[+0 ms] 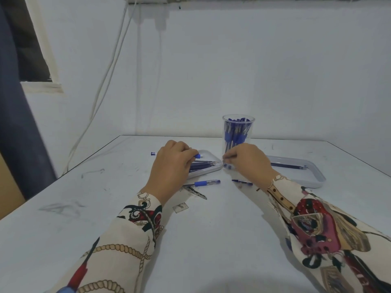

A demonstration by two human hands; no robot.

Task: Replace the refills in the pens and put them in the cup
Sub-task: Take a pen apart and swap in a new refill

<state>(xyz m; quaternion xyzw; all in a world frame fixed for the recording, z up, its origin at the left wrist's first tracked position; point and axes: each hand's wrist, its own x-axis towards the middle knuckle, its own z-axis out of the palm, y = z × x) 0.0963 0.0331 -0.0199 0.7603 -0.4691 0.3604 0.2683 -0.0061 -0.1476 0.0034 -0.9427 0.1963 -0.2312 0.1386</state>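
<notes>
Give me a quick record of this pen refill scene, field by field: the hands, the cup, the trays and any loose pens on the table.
left hand: over the left tray, fingers curled on a blue-tipped pen part
right hand: in front of the cup, pinching a thin refill
cup: clear, upright, holding many blue pens
left tray: white, holds a bundle of refills
right tray: white, holds one or two refills
loose pen: blue grip, lying on the table near the left tray
table: white, scuffed

Clear glossy plastic cup (238, 132); smooth, scuffed white table (211, 240).
</notes>
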